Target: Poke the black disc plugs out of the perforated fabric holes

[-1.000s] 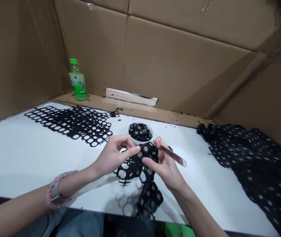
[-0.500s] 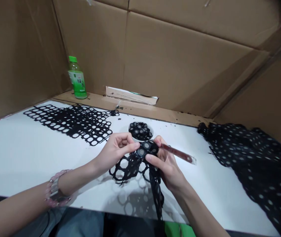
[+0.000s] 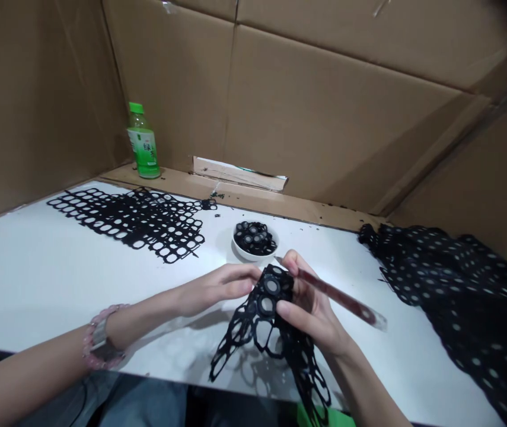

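My right hand (image 3: 311, 305) holds up a black punched foam strip (image 3: 267, 323) that hangs down over the table's front edge. A few grey-centred round pieces still sit in its top cells. The same hand also grips a dark red stick (image 3: 346, 298) that points out to the right. My left hand (image 3: 217, 286), with a pink bead bracelet on the wrist, reaches flat towards the strip, fingertips at its left edge. A small white bowl (image 3: 254, 254) of black round pieces stands just behind both hands.
A sheet of emptied black lattice (image 3: 133, 216) lies at the back left of the white table (image 3: 48, 279). A heap of black sheet with pale dots (image 3: 458, 284) fills the right side. A green bottle (image 3: 143, 144) stands at the back. Cardboard walls (image 3: 324, 112) enclose the table.
The strip has been shifted lower and unfolded, so more empty lattice hangs down. My left hand has let go of its pinch and flattened. The stick now points further right and down.
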Demonstrator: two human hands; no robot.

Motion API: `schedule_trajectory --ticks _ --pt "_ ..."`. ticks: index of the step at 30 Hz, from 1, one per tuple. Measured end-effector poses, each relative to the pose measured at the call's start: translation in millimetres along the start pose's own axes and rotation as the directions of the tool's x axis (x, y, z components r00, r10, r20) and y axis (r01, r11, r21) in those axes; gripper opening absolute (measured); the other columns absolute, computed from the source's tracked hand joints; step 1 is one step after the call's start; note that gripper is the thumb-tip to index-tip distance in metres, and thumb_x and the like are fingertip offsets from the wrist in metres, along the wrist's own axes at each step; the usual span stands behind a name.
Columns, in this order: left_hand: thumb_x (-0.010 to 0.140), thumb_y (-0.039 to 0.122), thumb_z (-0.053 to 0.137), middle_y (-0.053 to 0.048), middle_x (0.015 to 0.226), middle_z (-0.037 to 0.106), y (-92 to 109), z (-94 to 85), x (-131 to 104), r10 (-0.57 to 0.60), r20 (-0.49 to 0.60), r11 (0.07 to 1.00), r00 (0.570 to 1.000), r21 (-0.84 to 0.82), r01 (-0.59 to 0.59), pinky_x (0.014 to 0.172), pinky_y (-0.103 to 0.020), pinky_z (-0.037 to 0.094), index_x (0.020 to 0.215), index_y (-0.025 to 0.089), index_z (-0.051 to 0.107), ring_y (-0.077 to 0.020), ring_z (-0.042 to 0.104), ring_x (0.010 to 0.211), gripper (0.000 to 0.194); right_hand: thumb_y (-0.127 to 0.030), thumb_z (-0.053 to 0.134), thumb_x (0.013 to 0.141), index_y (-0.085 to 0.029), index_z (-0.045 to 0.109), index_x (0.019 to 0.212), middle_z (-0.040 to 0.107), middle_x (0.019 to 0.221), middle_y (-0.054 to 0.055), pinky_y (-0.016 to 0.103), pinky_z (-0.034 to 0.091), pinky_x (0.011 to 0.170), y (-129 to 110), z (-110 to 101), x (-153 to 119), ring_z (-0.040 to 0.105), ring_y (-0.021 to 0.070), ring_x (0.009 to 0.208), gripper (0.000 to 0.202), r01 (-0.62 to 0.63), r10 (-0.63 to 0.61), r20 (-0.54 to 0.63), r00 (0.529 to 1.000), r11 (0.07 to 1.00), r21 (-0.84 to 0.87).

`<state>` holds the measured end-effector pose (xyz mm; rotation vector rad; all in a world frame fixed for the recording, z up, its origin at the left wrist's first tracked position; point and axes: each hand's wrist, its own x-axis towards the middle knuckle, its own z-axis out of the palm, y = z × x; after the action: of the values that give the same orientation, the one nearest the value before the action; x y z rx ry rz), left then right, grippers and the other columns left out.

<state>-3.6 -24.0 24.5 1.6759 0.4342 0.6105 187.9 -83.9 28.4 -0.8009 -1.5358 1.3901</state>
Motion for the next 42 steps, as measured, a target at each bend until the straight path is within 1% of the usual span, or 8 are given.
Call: schedule_trajectory --ticks 4,7,10,16,26,35,39,42 --pt "0.062 0.062 0.068 -0.003 0.072 0.064 -2.7 -2.1 -1.9 -0.145 0.118 0.962 0.982 -0.215 0.168 0.058 -0.023 0.046 0.077 0.016 0.066 -0.0169 0.058 0.066 0.049 -0.029 0.064 0.078 -0.027 0.031 0.087 0.026 0.071 -0.005 0.024 0.023 0.051 -6.2 -2.1 -0.6 0.027 0.0120 0.058 0.034 -0.007 -0.004 -0.049 0.999 0.975 -0.224" --pt "0.059 0.038 0.077 0.002 0.058 0.057 -1.5 -4.6 -3.9 -0.254 0.028 0.941 0.967 -0.224 0.254 0.046 -0.018 0.037 0.062 0.015 0.063 -0.0100 0.048 0.051 0.028 -0.023 0.067 0.075 -0.026 0.032 0.088 0.026 0.075 -0.004 0.024 0.025 0.052 -9.5 -3.0 -1.9 0.028 0.0114 0.061 0.037 -0.041 0.033 -0.033 0.999 0.958 -0.285" --pt "0.061 0.026 0.073 0.003 0.052 0.055 1.1 -4.0 -4.4 -0.270 -0.006 0.939 0.963 -0.222 0.262 0.045 -0.017 0.035 0.057 0.014 0.060 -0.0078 0.045 0.047 0.018 -0.022 0.069 0.074 -0.026 0.032 0.086 0.027 0.078 -0.004 0.024 0.026 0.053 -9.3 -4.3 -2.6 0.028 0.0115 0.063 0.038 -0.061 0.063 -0.003 0.998 0.955 -0.292" --pt "0.062 0.020 0.070 0.003 0.052 0.059 4.9 -1.8 -3.9 -0.192 0.035 0.942 0.981 -0.273 0.195 0.047 -0.018 0.037 0.057 0.015 0.063 -0.0085 0.048 0.047 0.010 -0.017 0.072 0.069 -0.027 0.031 0.086 0.031 0.074 -0.005 0.024 0.024 0.051 -10.0 -4.2 -3.7 0.028 0.0114 0.061 0.046 -0.106 0.122 0.072 0.990 0.974 -0.201" --pt "0.061 0.026 0.072 0.004 0.052 0.047 4.0 -4.7 -6.6 -0.215 0.122 0.971 0.969 -0.079 0.225 0.045 -0.020 0.027 0.057 0.014 0.056 -0.0080 0.039 0.048 0.021 -0.015 0.074 0.068 -0.027 0.032 0.085 0.031 0.070 -0.006 0.024 0.022 0.051 -10.1 -3.1 -5.3 0.027 0.0113 0.060 0.047 -0.141 0.150 0.085 0.985 0.985 -0.099" --pt "0.067 0.026 0.067 0.002 0.057 0.046 8.6 -2.5 -7.1 -0.161 0.155 0.974 0.975 -0.136 0.182 0.048 -0.021 0.028 0.059 0.013 0.056 -0.0097 0.038 0.054 0.019 -0.010 0.070 0.069 -0.027 0.031 0.085 0.033 0.070 -0.006 0.023 0.023 0.049 -10.4 1.3 -4.2 0.028 0.0110 0.060 0.045 -0.121 0.125 0.089 0.988 0.992 -0.043" --pt "0.067 0.025 0.068 0.003 0.058 0.047 8.0 -3.1 -6.5 -0.144 0.177 0.970 0.974 -0.172 0.174 0.049 -0.020 0.031 0.059 0.012 0.055 -0.0088 0.039 0.054 0.020 -0.012 0.072 0.067 -0.027 0.028 0.084 0.032 0.068 -0.008 0.022 0.021 0.048 -6.8 0.5 -1.7 0.026 0.0096 0.058 0.048 -0.095 0.086 0.148 0.985 0.994 0.056" --pt "0.066 0.024 0.069 0.004 0.053 0.046 6.2 -4.6 -5.2 -0.141 0.184 0.963 0.973 -0.204 0.178 0.047 -0.018 0.031 0.058 0.012 0.054 -0.0074 0.038 0.050 0.021 -0.017 0.072 0.069 -0.027 0.029 0.086 0.029 0.069 -0.007 0.022 0.021 0.047 -3.8 -2.0 -0.5 0.026 0.0096 0.057 0.047 -0.122 0.116 0.144 0.983 0.992 0.032"
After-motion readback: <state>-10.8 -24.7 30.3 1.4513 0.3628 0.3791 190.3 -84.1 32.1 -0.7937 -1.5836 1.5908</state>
